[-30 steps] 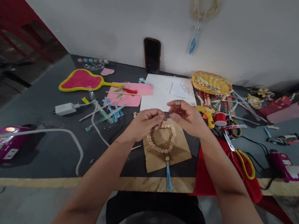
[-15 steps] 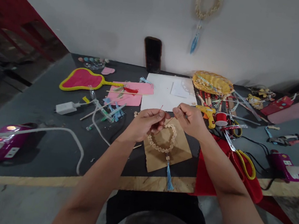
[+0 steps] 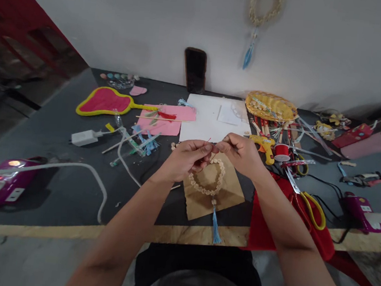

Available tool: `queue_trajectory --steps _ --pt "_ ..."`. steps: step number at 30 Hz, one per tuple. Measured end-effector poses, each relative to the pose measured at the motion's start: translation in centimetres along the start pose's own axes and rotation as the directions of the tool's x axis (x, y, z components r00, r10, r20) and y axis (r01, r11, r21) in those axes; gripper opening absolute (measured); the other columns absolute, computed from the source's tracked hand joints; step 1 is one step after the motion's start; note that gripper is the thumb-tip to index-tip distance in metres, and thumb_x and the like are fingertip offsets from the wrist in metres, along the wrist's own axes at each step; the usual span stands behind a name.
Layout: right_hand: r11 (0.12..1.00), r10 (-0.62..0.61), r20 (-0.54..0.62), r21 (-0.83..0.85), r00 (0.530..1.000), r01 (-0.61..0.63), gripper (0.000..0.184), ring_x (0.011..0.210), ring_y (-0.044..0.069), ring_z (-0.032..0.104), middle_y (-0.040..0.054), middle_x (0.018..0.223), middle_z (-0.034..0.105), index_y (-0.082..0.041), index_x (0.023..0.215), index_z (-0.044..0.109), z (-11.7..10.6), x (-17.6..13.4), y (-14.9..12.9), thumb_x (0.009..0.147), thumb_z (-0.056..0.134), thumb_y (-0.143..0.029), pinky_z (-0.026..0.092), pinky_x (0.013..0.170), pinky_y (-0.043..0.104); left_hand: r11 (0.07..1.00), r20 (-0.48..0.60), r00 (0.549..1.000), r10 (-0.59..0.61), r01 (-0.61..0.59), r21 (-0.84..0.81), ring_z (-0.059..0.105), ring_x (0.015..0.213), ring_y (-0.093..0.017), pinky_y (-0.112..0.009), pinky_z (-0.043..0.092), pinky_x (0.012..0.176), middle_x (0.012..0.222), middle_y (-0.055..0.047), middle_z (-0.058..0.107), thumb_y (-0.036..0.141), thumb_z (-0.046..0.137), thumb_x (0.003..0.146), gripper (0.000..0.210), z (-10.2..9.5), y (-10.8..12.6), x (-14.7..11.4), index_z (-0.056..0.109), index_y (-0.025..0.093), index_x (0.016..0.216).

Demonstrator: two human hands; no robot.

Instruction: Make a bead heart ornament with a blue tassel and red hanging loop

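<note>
My left hand (image 3: 190, 157) is closed in a pinch on a thin red string (image 3: 209, 140), whose end sticks up above the thumb. Fingertip to fingertip with it, my right hand (image 3: 239, 152) also pinches the string; a short length shows below the fingers. Under both hands lies a ring of cream beads or small flowers (image 3: 219, 183), with a light-blue tassel (image 3: 216, 226) hanging over the table's edge. The ring rests on a square of brown cardboard (image 3: 192, 207). How the string joins the ring is hidden by my fingers.
To the right lie a yellow glue gun (image 3: 264, 147), a red thread spool (image 3: 282, 152), yellow-handled scissors (image 3: 313, 210) and pliers (image 3: 361, 177). A phone (image 3: 195, 71) leans on the wall. Leftward are a pink fan shape (image 3: 105, 102), a white charger (image 3: 85, 137) and a purple power block (image 3: 17, 183).
My right hand has moved slightly left, so its fingertips now meet those of my left hand. The ring and tassel stay in place.
</note>
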State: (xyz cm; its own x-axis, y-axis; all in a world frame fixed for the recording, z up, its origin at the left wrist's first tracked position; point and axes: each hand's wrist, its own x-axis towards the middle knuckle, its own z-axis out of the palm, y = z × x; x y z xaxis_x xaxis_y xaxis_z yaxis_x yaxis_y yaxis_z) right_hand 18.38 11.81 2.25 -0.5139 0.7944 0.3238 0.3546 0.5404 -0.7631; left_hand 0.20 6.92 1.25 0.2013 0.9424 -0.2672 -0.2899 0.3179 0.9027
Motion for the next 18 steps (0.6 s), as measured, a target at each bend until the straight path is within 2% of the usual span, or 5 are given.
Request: queue_trajectory --steps 3,6,13,15,18 --pt "0.999 -0.016 0.052 0.044 0.999 0.014 0.022 0.068 0.013 0.058 0.0012 0.074 0.067 -0.019 0.079 0.062 -0.27 0.07 0.1 0.093 0.059 -0.036 0.041 0.065 0.025 0.999 0.002 1.0 0.016 -0.016 0.036 0.04 0.042 -0.003 -0.015 0.019 0.036 0.058 0.004 0.05 0.055 0.085 0.064 0.046 0.1 0.17 -0.07 0.064 0.014 0.071" --pt "0.993 -0.104 0.038 0.055 0.994 0.102 0.012 0.075 0.014 0.063 0.0026 0.082 0.071 -0.02 0.082 0.062 -0.18 0.07 0.18 0.093 0.06 -0.026 0.046 0.072 0.026 0.997 0.03 0.999 0.029 -0.031 0.073 0.035 0.042 -0.003 -0.016 0.018 0.038 0.053 0.005 0.045 0.055 0.083 0.066 0.046 0.09 0.13 -0.08 0.067 0.013 0.073" --pt "0.954 -0.286 -0.054 0.072 0.957 0.29 0.025 0.074 0.014 0.064 0.0047 0.083 0.07 -0.02 0.078 0.062 0.6 0.08 -0.09 0.097 0.058 -0.036 0.049 0.071 0.027 0.996 0.033 0.996 0.077 -0.079 0.051 0.031 0.042 -0.002 -0.019 0.019 0.043 0.051 0.006 0.043 0.047 0.088 0.061 0.042 0.21 -0.23 0.03 0.062 0.014 0.064" --pt "0.961 -0.254 -0.062 0.097 0.965 0.259 0.03 0.077 0.014 0.064 0.0053 0.085 0.07 -0.02 0.082 0.063 0.43 0.02 -0.18 0.098 0.056 -0.044 0.049 0.072 0.027 0.996 0.025 0.996 0.084 -0.085 0.037 0.031 0.042 -0.002 -0.019 0.017 0.043 0.05 0.006 0.043 0.048 0.088 0.06 0.042 0.3 -0.1 -0.05 0.063 0.014 0.065" --pt "0.984 -0.074 -0.062 0.156 0.995 0.083 0.044 0.072 0.013 0.061 0.0036 0.08 0.066 -0.019 0.089 0.064 -0.03 -0.18 -0.16 0.099 0.045 -0.057 0.045 0.066 0.026 0.993 0.005 0.995 0.101 -0.101 0.061 0.03 0.042 -0.003 -0.02 0.016 0.043 0.048 0.007 0.042 0.047 0.086 0.063 0.039 0.39 0.14 -0.22 0.064 0.015 0.067"
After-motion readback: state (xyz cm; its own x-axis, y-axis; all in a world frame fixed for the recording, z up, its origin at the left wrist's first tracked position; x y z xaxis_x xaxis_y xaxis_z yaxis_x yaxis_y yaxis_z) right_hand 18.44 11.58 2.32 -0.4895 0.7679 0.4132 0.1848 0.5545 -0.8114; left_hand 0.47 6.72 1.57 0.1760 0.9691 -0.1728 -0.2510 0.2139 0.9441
